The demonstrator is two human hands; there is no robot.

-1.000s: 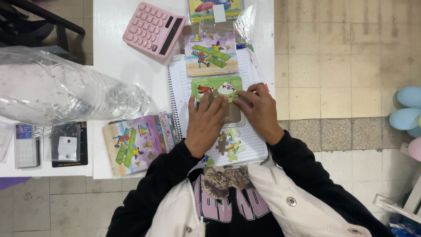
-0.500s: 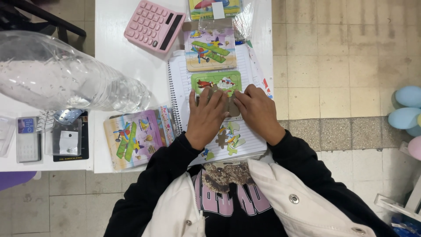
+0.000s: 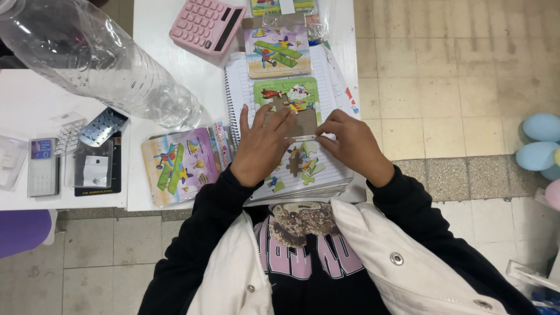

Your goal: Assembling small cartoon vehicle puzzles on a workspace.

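The green puzzle board (image 3: 289, 105) lies on a spiral notebook (image 3: 236, 87) near the right edge of the white desk (image 3: 175, 70), with bare tiled floor (image 3: 443, 87) beyond that edge. The left hand (image 3: 261, 146) rests flat on the board's near left corner, fingers spread, its grip loose and holding nothing. The right hand (image 3: 350, 143) pinches the board's near right edge between thumb and fingertips, so that grip is closed on the board. Loose puzzle pieces (image 3: 303, 163) sit on the notebook between the wrists, close to the desk's near edge. Room is tight: a second airplane puzzle (image 3: 277, 52) lies just beyond the board, a pink calculator (image 3: 207, 26) far left of it, a stack of colourful puzzles (image 3: 181, 163) just left of the left hand, and a big clear plastic bottle (image 3: 99, 64) lying across the far left. Compared with half a second ago, the right hand has slid off the top of the board to its edge, and the left fingers have spread wider; the board itself has stayed put.
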